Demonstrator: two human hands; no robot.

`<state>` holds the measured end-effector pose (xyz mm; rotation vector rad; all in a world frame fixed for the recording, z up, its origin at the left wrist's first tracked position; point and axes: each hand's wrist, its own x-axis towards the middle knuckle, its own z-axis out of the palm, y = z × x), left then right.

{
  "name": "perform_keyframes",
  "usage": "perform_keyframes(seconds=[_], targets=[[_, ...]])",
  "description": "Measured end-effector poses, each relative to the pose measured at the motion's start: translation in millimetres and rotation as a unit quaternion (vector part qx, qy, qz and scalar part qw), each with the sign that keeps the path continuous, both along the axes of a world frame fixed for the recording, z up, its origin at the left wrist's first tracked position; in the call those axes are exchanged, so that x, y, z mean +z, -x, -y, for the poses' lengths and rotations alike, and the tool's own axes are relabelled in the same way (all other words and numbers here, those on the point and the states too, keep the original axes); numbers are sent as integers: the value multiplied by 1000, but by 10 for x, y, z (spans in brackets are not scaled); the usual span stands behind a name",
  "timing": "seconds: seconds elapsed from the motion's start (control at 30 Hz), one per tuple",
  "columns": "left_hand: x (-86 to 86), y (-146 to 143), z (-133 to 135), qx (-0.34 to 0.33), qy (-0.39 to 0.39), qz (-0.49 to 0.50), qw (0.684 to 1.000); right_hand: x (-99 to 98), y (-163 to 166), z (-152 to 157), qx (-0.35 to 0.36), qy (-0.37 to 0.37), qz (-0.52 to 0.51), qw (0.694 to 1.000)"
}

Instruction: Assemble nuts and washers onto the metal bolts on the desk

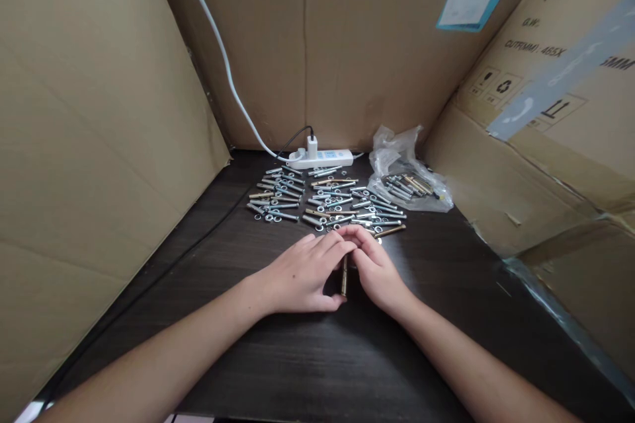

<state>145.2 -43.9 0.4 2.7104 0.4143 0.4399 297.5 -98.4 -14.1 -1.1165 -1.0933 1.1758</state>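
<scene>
A brass-coloured anchor bolt sleeve (344, 277) points toward me, low over the dark tabletop. My left hand (302, 271) grips it, thumb at the near end and fingers at the far end. At that far end my right hand (374, 268) is closed, its thumb and fingertips pinched together against the left fingers. What sits inside the right pinch is hidden. Just beyond both hands lie rows of loose bolts, sleeves and washers (321, 227), silver and brass-coloured.
A clear plastic bag (397, 152) with more bolts and sleeves lies at the back right. Behind the rows is a white power strip (327, 158) with a plugged-in adapter. A black cable (198, 238) crosses the left side. Cardboard walls (258, 46) enclose the table (278, 370).
</scene>
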Motion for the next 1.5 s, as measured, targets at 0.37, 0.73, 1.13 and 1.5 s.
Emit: perform_keyframes(seconds=[0.37, 0.73, 1.13, 1.5], targets=[[15, 3, -12, 28, -12, -4, 1000, -85, -12, -13, 20, 31, -13, 999], [15, 26, -27, 27, -29, -18, 999, -108, -32, -22, 19, 21, -1, 1000], [-5, 25, -25, 8, -15, 1, 1000, -142, -26, -52, 31, 38, -43, 998], [-15, 7, 5, 43, -51, -10, 998, -92, -17, -46, 41, 49, -78, 995]])
